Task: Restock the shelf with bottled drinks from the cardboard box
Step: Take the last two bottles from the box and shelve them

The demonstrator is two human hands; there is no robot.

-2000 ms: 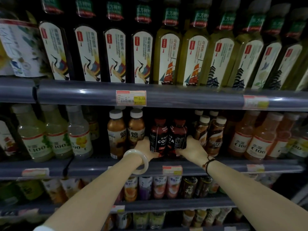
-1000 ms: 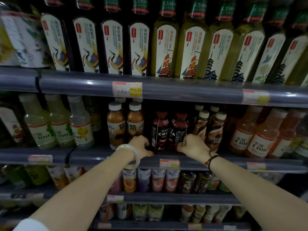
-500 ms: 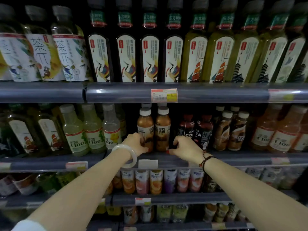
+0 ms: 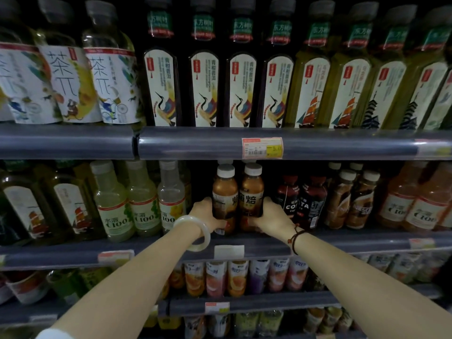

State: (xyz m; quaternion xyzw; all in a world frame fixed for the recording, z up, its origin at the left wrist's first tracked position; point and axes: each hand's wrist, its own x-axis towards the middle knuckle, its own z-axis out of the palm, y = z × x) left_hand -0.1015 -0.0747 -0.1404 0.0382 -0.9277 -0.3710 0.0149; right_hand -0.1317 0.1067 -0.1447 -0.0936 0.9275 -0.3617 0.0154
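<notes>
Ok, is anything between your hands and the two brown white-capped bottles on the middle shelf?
Nothing visible does. The left hand grips the left brown bottle, the right hand grips the right brown bottle, both upright at the front of the middle shelf.

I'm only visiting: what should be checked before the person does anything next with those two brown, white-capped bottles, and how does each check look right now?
1. Left hand grips the left brown bottle: ok.
2. Right hand grips the right brown bottle: ok.
3. Both bottles upright and capped: ok.
4. Bottle bases seated on the shelf: cannot tell, the hands hide them.
5. Gap between the right hand and the Costa bottles beside it: cannot tell, they are very close.
6. Free space behind the pair: cannot tell, too dark.
</notes>
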